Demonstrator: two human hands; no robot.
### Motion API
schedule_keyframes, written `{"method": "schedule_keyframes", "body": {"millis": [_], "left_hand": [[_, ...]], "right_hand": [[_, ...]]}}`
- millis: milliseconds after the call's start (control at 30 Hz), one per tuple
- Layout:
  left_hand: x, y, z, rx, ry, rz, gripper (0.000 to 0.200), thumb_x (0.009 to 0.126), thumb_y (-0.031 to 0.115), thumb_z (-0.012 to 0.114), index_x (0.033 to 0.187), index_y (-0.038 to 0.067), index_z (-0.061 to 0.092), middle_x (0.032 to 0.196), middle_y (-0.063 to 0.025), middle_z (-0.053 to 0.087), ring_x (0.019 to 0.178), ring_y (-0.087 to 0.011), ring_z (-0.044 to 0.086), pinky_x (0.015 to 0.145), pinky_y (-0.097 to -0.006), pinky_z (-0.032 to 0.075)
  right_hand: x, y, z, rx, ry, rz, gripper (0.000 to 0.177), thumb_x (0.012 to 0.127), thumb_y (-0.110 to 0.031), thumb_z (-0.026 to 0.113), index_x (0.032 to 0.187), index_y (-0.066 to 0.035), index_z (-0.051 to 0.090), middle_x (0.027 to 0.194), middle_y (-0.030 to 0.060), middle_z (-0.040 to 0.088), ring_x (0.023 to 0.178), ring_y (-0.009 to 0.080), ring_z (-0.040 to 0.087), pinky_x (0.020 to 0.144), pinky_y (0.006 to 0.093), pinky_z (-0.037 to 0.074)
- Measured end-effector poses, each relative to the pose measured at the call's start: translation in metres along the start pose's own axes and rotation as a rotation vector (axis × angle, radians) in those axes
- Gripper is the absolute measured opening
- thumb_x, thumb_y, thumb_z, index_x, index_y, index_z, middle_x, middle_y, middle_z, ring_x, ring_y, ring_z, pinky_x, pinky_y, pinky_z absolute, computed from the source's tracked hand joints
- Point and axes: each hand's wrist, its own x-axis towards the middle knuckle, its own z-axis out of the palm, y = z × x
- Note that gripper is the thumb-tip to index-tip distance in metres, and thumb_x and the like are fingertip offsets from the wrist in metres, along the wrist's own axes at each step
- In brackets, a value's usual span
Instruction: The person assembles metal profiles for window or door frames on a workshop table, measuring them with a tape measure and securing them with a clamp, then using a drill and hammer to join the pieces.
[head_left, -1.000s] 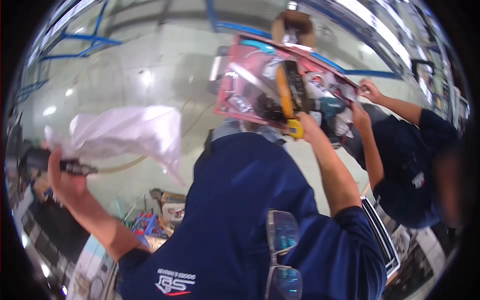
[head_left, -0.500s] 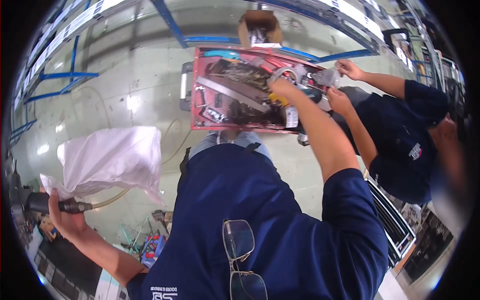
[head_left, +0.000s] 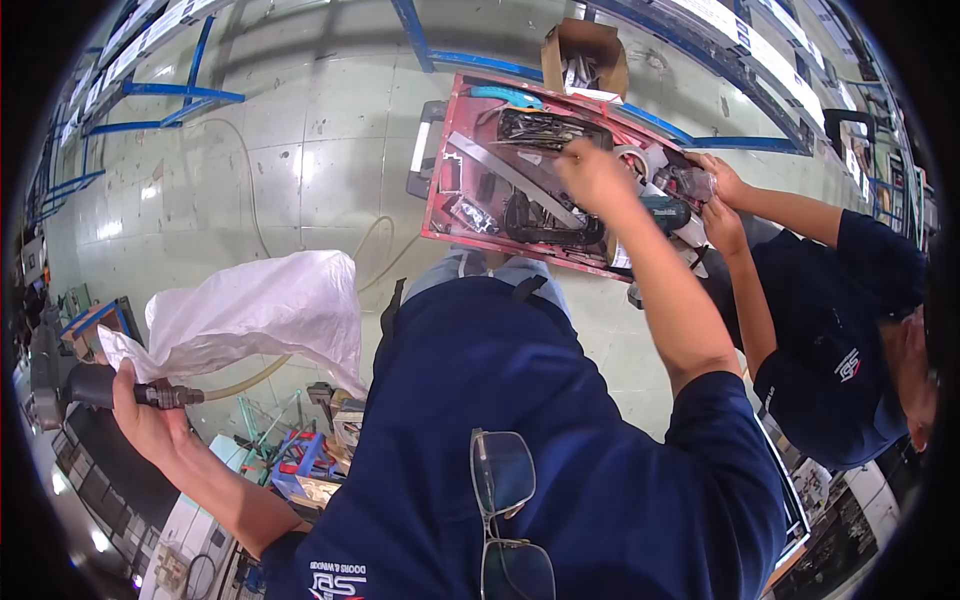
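My left hand [head_left: 148, 410] is wrapped round the dark handle of an air tool [head_left: 92, 385], with a hose fitted to the end of its grip. A white woven plastic sack [head_left: 265, 305] hangs from the same hand, its corner at my thumb. My right hand [head_left: 597, 180], smeared by motion, is over a red tool tray [head_left: 432, 215]; its fingers do not show clearly. Close to its fingertips is a black holder full of drill bits [head_left: 545, 130]. A long metal bar [head_left: 510, 178] and a teal power tool [head_left: 665, 212] lie in the tray.
At the tray's right end, a co-worker's hands [head_left: 725, 190] hold a small clear plastic bag [head_left: 690, 182]. Behind the tray stands an open cardboard box [head_left: 610, 55] beside blue rack legs [head_left: 480, 65]. An air hose [head_left: 245, 180] loops across the floor at the left.
My right hand has moved from the tray's middle right toward the drill bit holder. The view has shifted, and the sack still hangs from my left hand.
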Motion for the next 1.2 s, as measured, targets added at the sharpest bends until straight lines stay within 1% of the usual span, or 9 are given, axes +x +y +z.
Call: {"method": "schedule_keyframes", "body": {"millis": [100,300,500,633,733,833,900,1000,1200], "left_hand": [[-0.009,0.002,0.006,0.006,-0.018,-0.012,0.036,0.086,0.006,0.068,0.121,0.001,0.062,0.101,-0.0081,0.069,0.086,-0.0188,0.069,0.076,-0.0338,0.055],[-0.017,0.008,-0.009,0.034,-0.029,-0.018,0.033,0.087,0.006,0.067,0.118,-0.003,0.061,0.102,-0.0101,0.07,0.086,-0.0227,0.07,0.077,-0.0368,0.057],[-0.027,0.015,-0.007,-0.027,0.033,-0.12,0.038,0.086,0.008,0.068,0.121,-0.001,0.059,0.108,-0.0121,0.069,0.093,-0.0273,0.07,0.081,-0.0445,0.058],[-0.028,0.016,0.008,-0.054,-0.024,-0.134,0.039,0.085,0.009,0.068,0.122,-0.001,0.059,0.105,-0.0107,0.069,0.09,-0.0253,0.07,0.08,-0.0414,0.058],[-0.017,0.016,0.005,0.016,-0.076,-0.133,0.039,0.086,0.008,0.067,0.123,0.0,0.058,0.107,-0.0092,0.068,0.091,-0.0217,0.069,0.081,-0.038,0.056],[-0.027,0.018,0.03,0.032,-0.14,-0.027,0.04,0.087,0.007,0.065,0.126,0.002,0.058,0.11,-0.0076,0.067,0.094,-0.0183,0.068,0.083,-0.0349,0.055],[-0.043,0.022,0.068,0.04,-0.1,0.031,0.03,0.087,0.008,0.067,0.115,0.001,0.062,0.096,-0.0084,0.069,0.08,-0.0204,0.068,0.071,-0.0348,0.055],[-0.044,0.026,0.082,-0.08,-0.38,-0.012,0.045,0.09,0.004,0.061,0.135,0.001,0.052,0.119,-0.0098,0.063,0.11,-0.0199,0.062,0.1,-0.0381,0.047],[-0.056,0.029,0.131,-0.112,-0.516,-0.049,0.043,0.088,0.001,0.057,0.13,0.003,0.051,0.119,-0.0099,0.059,0.113,-0.0228,0.059,0.103,-0.0393,0.044]], "right_hand": [[-0.002,-0.033,0.059,-0.146,-0.243,-0.135,0.044,0.09,-0.038,0.059,0.124,-0.01,0.061,0.117,0.0187,0.069,0.112,0.0362,0.064,0.099,0.044,0.05],[0.049,-0.039,0.12,-0.397,-0.182,0.063,0.042,0.089,-0.029,0.062,0.123,-0.005,0.062,0.116,0.0162,0.071,0.1,0.0361,0.071,0.067,0.0635,0.052],[0.051,-0.041,0.114,-0.394,-0.228,-0.019,0.03,0.088,-0.023,0.06,0.11,-0.008,0.074,0.113,0.0167,0.072,0.097,0.0381,0.071,0.067,0.0616,0.052],[0.0,-0.031,0.058,-0.715,-0.161,-0.425,0.042,0.089,-0.019,0.061,0.128,-0.002,0.057,0.12,0.0154,0.063,0.099,0.0286,0.064,0.078,0.0449,0.049],[-0.101,-0.031,-0.103,-1.67,0.695,-1.146,0.061,0.089,-0.022,0.064,0.138,0.005,0.04,0.133,0.0198,0.049,0.117,0.025,0.052,0.094,0.0354,0.042],[-0.156,-0.036,-0.173,-2.142,1.311,-1.114,0.082,0.09,-0.026,0.068,0.148,0.012,0.023,0.147,0.0242,0.036,0.134,0.0214,0.041,0.11,0.0258,0.036],[-0.159,-0.033,-0.165,-2.058,1.256,-1.199,0.085,0.088,-0.025,0.069,0.148,0.013,0.021,0.149,0.0237,0.031,0.137,0.0233,0.035,0.111,0.0285,0.033],[-0.158,-0.028,-0.159,-1.979,1.21,-1.274,0.088,0.087,-0.024,0.071,0.149,0.013,0.019,0.151,0.0231,0.026,0.14,0.0252,0.028,0.112,0.0313,0.03],[-0.142,-0.018,-0.139,-1.813,0.92,-1.153,0.055,0.091,-0.024,0.062,0.133,0.002,0.04,0.134,0.0158,0.044,0.126,0.0249,0.043,0.1,0.038,0.038]]}}
